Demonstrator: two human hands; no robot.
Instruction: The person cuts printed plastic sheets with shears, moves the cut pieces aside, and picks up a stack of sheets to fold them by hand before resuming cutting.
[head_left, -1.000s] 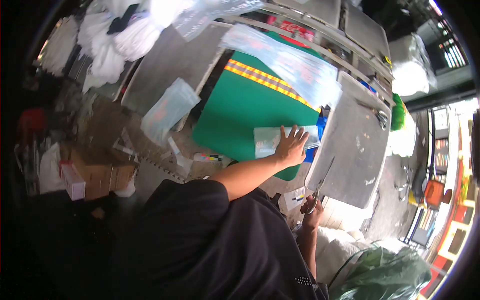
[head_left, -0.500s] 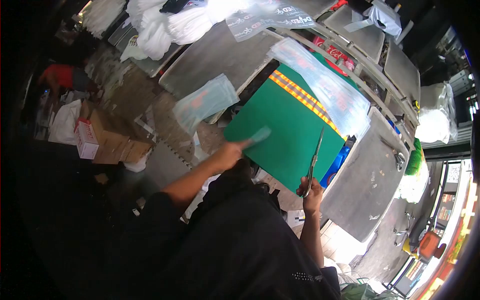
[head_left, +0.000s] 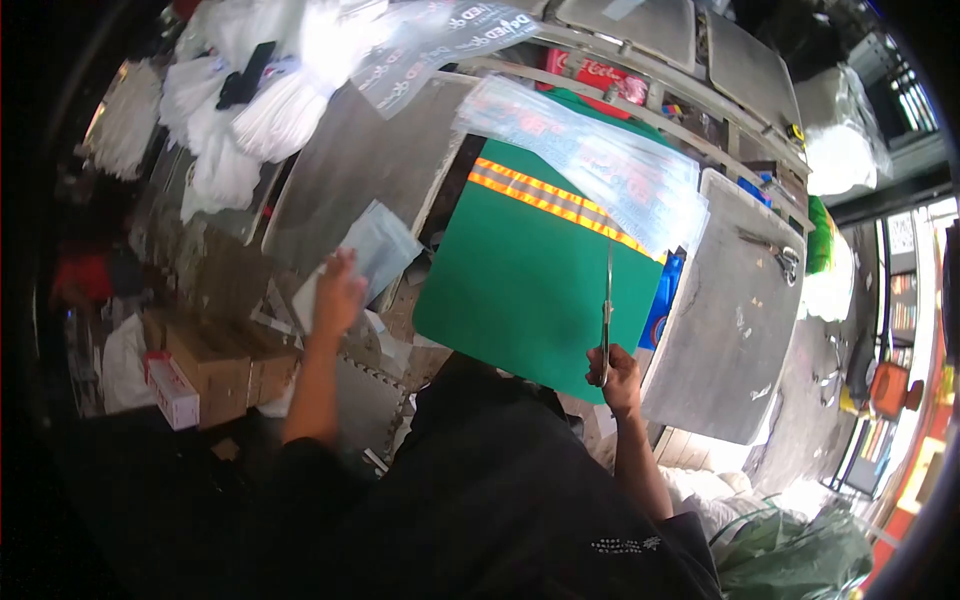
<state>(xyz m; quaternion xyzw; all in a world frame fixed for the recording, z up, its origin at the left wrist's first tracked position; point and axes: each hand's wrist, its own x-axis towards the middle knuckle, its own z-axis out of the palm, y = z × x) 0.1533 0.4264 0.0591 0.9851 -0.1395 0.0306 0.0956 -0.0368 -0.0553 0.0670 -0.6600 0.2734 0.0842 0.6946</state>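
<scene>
In my right hand (head_left: 618,376) is a pair of scissors (head_left: 607,312), its blades pointing away from me over the green board (head_left: 510,290). My fingers are closed around the handles. My left hand (head_left: 340,292), slightly blurred, is over the near edge of a small stack of translucent plastic pieces (head_left: 385,248). Its fingers look spread, and no piece shows clearly between them. Across the far part of the board runs an orange, yellow and grey striped band (head_left: 550,200). Printed translucent plastic sheets (head_left: 600,165) lie in a long pile over the board's far right side.
Bundles of white material (head_left: 285,110) and a grey printed plastic sheet (head_left: 430,50) lie at the far left. A second pair of scissors (head_left: 785,260) rests on the right-hand grey panel (head_left: 715,340). Cardboard boxes (head_left: 205,365) stand on the floor at left.
My left hand has moved left from the board's near edge, where it held a translucent plastic piece, to the small stack. My right hand still holds the scissors. The view has shifted.
</scene>
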